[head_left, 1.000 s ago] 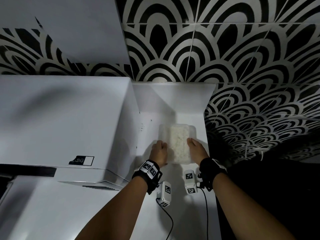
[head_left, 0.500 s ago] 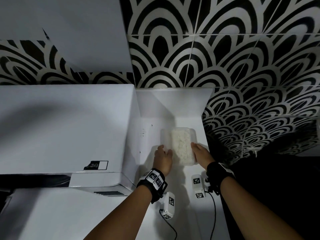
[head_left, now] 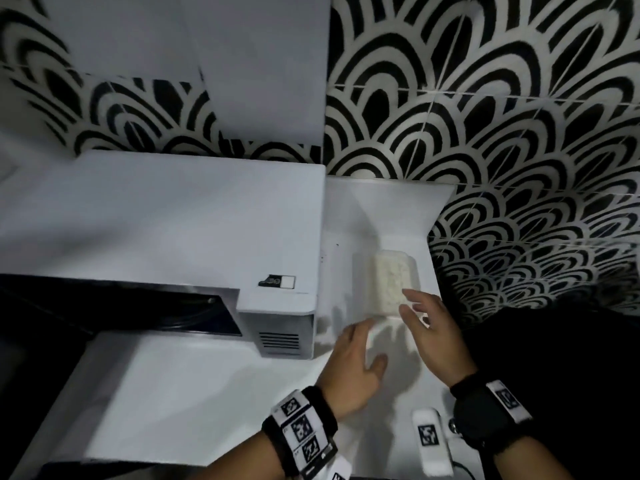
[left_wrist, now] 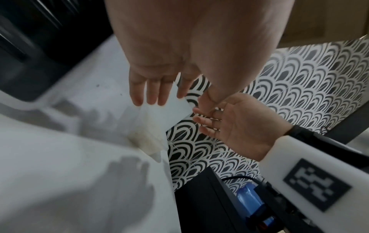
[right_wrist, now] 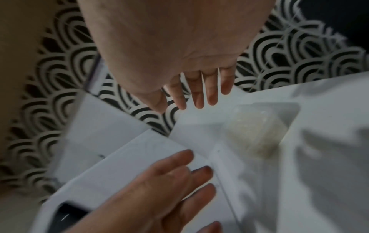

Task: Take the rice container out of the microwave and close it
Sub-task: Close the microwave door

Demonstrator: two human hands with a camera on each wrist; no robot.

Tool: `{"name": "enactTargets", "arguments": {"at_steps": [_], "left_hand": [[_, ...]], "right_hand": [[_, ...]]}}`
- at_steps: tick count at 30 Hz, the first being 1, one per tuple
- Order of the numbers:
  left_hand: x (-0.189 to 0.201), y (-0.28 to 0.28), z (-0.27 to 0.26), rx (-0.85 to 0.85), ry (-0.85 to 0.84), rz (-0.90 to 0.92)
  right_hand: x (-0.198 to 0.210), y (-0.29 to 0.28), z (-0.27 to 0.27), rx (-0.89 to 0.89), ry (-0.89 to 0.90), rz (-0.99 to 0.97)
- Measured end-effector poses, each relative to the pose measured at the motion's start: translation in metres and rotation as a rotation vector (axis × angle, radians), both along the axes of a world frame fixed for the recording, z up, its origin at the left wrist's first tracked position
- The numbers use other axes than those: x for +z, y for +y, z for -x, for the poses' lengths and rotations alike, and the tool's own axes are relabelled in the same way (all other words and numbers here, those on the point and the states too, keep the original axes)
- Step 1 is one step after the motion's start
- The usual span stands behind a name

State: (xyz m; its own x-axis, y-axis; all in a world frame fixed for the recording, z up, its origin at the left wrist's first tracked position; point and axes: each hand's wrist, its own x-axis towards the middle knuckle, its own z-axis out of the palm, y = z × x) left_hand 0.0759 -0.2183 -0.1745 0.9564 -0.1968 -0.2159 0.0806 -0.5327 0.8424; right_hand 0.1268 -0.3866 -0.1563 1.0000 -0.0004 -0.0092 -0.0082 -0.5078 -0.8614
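Note:
The rice container (head_left: 391,282), clear plastic with white rice inside, sits on the white counter (head_left: 391,375) to the right of the white microwave (head_left: 173,220). Both hands hover just in front of it with straight, spread fingers, holding nothing. My left hand (head_left: 360,348) is short of its near left corner. My right hand (head_left: 419,313) overlaps its near right corner. The left wrist view shows the left hand (left_wrist: 151,91) above the container (left_wrist: 147,134). The right wrist view shows the right hand (right_wrist: 201,93) left of the container (right_wrist: 257,134). The microwave door (head_left: 173,393) hangs open.
The dark microwave cavity (head_left: 104,306) shows at the left. Black-and-white patterned tiles (head_left: 485,133) cover the wall behind and to the right. The counter ends close to the container's right side, with a dark drop (head_left: 571,375) beyond. A white cabinet (head_left: 242,64) hangs above.
Both hands gripped the container's near end before; they have let go and drawn back toward me with fingers spread. The view has shifted, bringing the open microwave front into sight.

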Motion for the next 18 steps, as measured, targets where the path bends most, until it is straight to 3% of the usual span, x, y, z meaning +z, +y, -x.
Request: {"name": "enactTargets", "arguments": {"at_steps": [7,12,15,18], "left_hand": [[0.021,0.062,0.088,0.094,-0.066,0.021],[0.037,0.109,0.15,0.127,-0.13,-0.055],[0.05,0.141,0.18,0.179,-0.184,-0.102],[0.062,0.176,0.206,0.264,-0.245,-0.115]], "right_hand": [[0.046,0.072,0.046,0.25,-0.098,-0.039],[0.067,0.126,0.065,0.319,-0.199,0.142],[0.078,0.151,0.07,0.327,-0.21,0.245],[0.088,0.169,0.06,0.237,-0.137,0.22]]}}
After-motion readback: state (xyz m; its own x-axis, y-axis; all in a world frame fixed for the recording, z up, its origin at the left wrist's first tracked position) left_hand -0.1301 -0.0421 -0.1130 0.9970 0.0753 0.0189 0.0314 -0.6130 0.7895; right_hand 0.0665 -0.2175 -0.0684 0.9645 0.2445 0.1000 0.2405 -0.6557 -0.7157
